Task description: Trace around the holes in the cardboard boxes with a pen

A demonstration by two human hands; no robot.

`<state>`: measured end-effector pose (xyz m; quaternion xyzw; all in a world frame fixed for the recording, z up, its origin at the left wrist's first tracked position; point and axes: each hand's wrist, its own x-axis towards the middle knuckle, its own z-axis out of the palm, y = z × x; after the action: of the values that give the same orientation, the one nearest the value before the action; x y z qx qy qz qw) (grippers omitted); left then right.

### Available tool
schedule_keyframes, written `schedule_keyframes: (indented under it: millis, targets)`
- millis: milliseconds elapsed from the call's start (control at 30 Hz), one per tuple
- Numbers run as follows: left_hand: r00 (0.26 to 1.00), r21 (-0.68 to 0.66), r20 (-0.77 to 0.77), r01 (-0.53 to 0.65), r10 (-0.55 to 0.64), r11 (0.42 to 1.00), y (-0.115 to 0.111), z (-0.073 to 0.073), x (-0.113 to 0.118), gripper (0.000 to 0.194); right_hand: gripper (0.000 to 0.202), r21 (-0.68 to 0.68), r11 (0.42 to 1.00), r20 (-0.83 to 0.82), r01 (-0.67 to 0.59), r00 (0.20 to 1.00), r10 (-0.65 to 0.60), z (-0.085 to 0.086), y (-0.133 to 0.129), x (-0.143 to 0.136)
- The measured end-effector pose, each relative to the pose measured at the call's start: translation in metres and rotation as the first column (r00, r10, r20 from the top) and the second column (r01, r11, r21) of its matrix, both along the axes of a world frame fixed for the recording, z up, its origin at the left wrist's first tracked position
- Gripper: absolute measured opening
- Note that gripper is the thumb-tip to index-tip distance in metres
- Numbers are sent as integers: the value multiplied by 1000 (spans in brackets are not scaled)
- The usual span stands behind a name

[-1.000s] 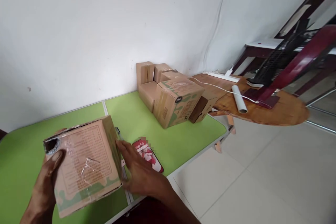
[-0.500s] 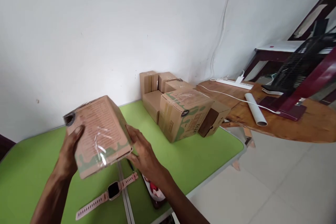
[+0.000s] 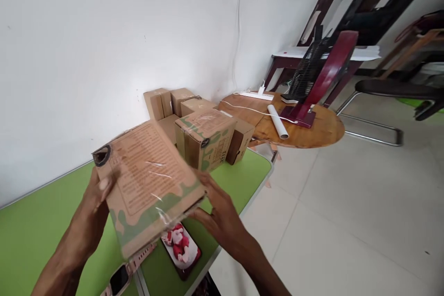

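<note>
Over the green table [image 3: 41,222], hands [image 3: 92,212] [image 3: 222,215] grip a seemingly taped box [image 3: 149,180].

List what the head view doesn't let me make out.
Head view:
Left hand: most fingers, behind the held brown cardboard box.
Box print: too small and blurred to read.
Box far side: turned away.
Pink-strapped smartwatch with dark screen: lower strap end, cut by the picture's bottom edge.
Rectangular phone with red-and-white picture: upper end, covered by the box.

Cardboard box [image 3: 145,185], green-patterned, corner holed, apparently taped; tilted, raised over green table [image 3: 45,212].
</note>
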<state>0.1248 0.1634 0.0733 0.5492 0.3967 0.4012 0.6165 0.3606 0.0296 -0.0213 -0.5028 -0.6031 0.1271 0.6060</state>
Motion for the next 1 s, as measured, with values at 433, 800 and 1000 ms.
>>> schedule_keyframes:
  millis: [433, 800, 1000]
  targets:
    - [958, 156, -206, 233, -199, 960, -106, 34, 76, 100, 43, -201, 980, -374, -10, 925, -67, 14, -113, 60]
    - [888, -2, -249, 400, -388, 917, -131, 14, 78, 96, 45, -327, 933, -468, 149, 832, -297, -22, -160, 85]
    - [870, 138, -232, 472, -435, 871, -96, -31, 144, 97, 59, -345, 887, -423, 308, 792, -440, -24, -148, 119]
